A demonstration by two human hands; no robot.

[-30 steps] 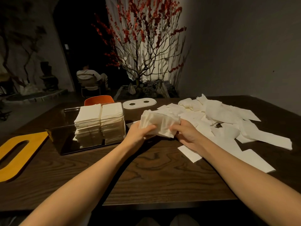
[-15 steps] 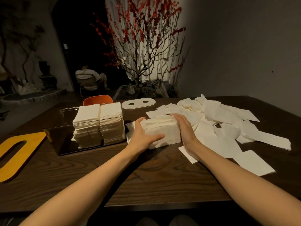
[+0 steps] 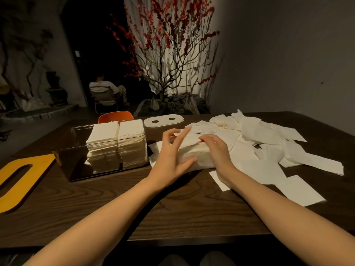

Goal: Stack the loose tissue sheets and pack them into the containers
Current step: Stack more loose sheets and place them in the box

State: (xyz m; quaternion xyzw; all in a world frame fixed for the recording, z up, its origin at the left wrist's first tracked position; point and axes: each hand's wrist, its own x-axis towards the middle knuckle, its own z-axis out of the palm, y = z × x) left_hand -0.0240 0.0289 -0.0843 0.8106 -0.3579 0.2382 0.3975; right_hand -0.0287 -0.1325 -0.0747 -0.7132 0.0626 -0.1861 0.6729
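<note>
A thick stack of white tissue sheets (image 3: 197, 156) lies on the dark wooden table (image 3: 172, 208) at the middle. My left hand (image 3: 172, 158) is at the stack's left end with its fingers spread and straight, thumb against the stack's front. My right hand (image 3: 217, 150) rests flat on the stack's right part, fingers relaxed. A clear rectangular container (image 3: 107, 150) stands to the left and holds two tall stacks of tissues (image 3: 117, 143) side by side. Loose tissue sheets (image 3: 269, 143) lie scattered over the table's right half.
A white oval lid with two holes (image 3: 163, 120) lies behind the container. A yellow flat cut-out board (image 3: 17, 181) sits at the left edge. An orange chair back (image 3: 116, 116) shows beyond the table. A person sits far off beside a red-blossomed tree.
The stack, held lifted between both hands earlier, now lies on the table. My left hand has released its grip and spread its fingers; my right hand has moved on top.
</note>
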